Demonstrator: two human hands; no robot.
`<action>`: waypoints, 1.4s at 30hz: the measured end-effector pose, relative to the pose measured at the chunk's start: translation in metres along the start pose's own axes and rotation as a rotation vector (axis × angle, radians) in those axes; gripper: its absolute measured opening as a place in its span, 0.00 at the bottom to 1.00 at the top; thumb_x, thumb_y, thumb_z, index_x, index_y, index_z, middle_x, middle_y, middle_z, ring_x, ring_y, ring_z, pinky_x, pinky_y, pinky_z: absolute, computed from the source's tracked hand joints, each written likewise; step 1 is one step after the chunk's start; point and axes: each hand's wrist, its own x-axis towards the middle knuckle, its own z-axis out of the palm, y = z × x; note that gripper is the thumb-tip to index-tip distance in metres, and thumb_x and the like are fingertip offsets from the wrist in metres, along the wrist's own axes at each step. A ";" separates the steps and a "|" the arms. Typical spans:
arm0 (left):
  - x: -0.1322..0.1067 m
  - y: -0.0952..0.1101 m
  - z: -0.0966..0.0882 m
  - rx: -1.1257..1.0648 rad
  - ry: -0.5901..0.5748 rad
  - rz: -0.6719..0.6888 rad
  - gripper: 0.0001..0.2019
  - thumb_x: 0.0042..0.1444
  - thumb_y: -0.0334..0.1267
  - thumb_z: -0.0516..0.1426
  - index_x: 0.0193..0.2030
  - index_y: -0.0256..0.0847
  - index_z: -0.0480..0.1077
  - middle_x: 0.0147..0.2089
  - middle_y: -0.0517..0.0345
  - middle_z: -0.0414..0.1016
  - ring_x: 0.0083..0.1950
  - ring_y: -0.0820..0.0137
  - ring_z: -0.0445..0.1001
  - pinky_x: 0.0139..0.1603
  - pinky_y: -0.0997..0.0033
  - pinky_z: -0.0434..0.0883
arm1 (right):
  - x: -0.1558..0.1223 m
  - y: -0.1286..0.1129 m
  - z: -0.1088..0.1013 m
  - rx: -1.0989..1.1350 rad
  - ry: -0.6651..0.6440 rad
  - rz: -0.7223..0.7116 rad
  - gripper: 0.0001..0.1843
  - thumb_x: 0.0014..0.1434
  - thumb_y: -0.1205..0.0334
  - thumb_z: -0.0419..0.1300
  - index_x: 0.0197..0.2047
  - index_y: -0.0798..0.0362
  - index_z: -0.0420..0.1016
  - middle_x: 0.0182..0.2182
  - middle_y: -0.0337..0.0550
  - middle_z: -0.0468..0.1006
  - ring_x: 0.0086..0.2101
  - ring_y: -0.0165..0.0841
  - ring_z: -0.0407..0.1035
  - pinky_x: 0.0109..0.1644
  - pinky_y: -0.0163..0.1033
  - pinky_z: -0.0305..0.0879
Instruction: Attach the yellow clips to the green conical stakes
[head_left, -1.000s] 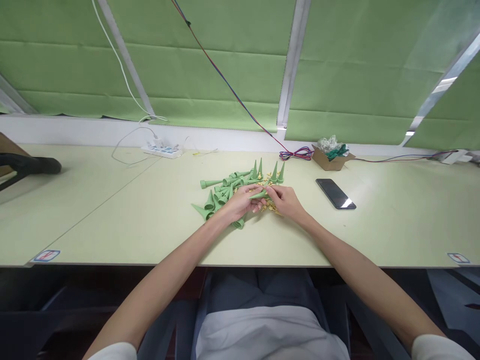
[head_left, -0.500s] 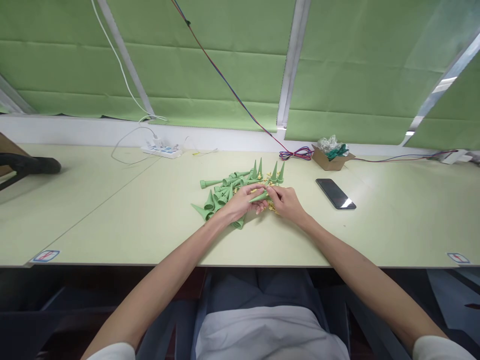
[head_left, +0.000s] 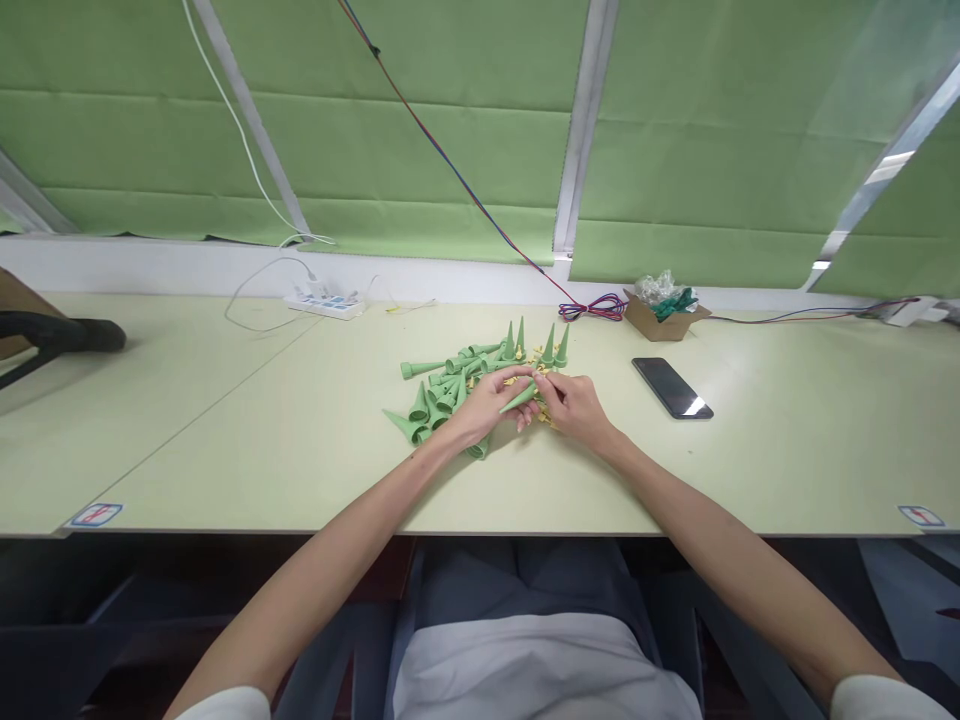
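Between my hands is a green plastic watering spike (head_left: 517, 398), its tip slanting down to the left. My left hand (head_left: 487, 402) is closed around it from the left. The fingers of my right hand (head_left: 571, 402) pinch at its wide end; whether a small part is in that pinch is hidden. Beside and behind my left hand lies a heap of green spikes (head_left: 450, 380), many on their sides. Several spikes (head_left: 549, 346) stand upright beyond my hands. Small yellow pieces (head_left: 546, 416) are scattered around and partly under my fingers.
A black phone (head_left: 672, 388) lies right of my hands. Behind it stands a small cardboard box (head_left: 663, 322) with clear plastic and green material. Coiled red and blue wire (head_left: 594, 308) and a white power strip (head_left: 327, 302) are along the wall. A black object (head_left: 75, 334) juts in from the left.
The spike's tip has tilted slightly lower between my hands. Both hands stay in nearly the same place, and the heap looks unchanged.
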 end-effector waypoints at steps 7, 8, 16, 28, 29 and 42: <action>-0.002 0.003 0.003 0.011 -0.008 -0.003 0.21 0.57 0.49 0.63 0.50 0.37 0.71 0.29 0.52 0.77 0.26 0.70 0.74 0.25 0.73 0.69 | -0.001 0.000 0.001 0.004 -0.007 0.007 0.27 0.70 0.45 0.44 0.23 0.51 0.57 0.17 0.36 0.60 0.19 0.27 0.50 0.28 0.37 0.50; -0.002 0.003 0.003 0.012 -0.007 -0.002 0.21 0.57 0.49 0.63 0.50 0.36 0.71 0.29 0.52 0.76 0.26 0.70 0.74 0.25 0.73 0.69 | -0.001 0.000 0.001 0.005 -0.005 0.007 0.27 0.70 0.45 0.44 0.22 0.51 0.56 0.16 0.36 0.60 0.19 0.27 0.50 0.28 0.37 0.50; -0.002 0.004 0.003 0.026 -0.007 0.007 0.22 0.56 0.50 0.63 0.52 0.37 0.70 0.29 0.53 0.76 0.27 0.68 0.74 0.26 0.72 0.70 | -0.001 -0.001 0.001 0.028 0.009 0.039 0.28 0.69 0.43 0.44 0.22 0.51 0.55 0.16 0.36 0.60 0.19 0.27 0.51 0.27 0.37 0.50; -0.005 0.016 -0.005 0.146 0.026 -0.032 0.30 0.48 0.45 0.69 0.57 0.37 0.69 0.25 0.62 0.69 0.24 0.75 0.67 0.25 0.74 0.65 | 0.003 0.003 0.002 0.067 -0.049 0.073 0.29 0.69 0.41 0.44 0.22 0.51 0.57 0.18 0.35 0.60 0.21 0.28 0.53 0.28 0.36 0.51; -0.005 0.017 -0.006 0.171 0.035 -0.030 0.32 0.47 0.44 0.70 0.58 0.36 0.69 0.24 0.63 0.68 0.23 0.75 0.65 0.24 0.75 0.62 | 0.003 0.004 0.001 0.069 -0.056 0.078 0.30 0.69 0.40 0.43 0.22 0.51 0.56 0.17 0.36 0.60 0.21 0.28 0.54 0.28 0.37 0.51; -0.003 0.013 -0.014 0.895 0.207 0.082 0.15 0.50 0.39 0.65 0.44 0.35 0.79 0.24 0.55 0.75 0.25 0.65 0.68 0.30 0.69 0.60 | 0.007 0.006 -0.004 0.043 0.045 0.139 0.27 0.69 0.44 0.48 0.23 0.51 0.53 0.18 0.34 0.56 0.22 0.28 0.50 0.29 0.37 0.49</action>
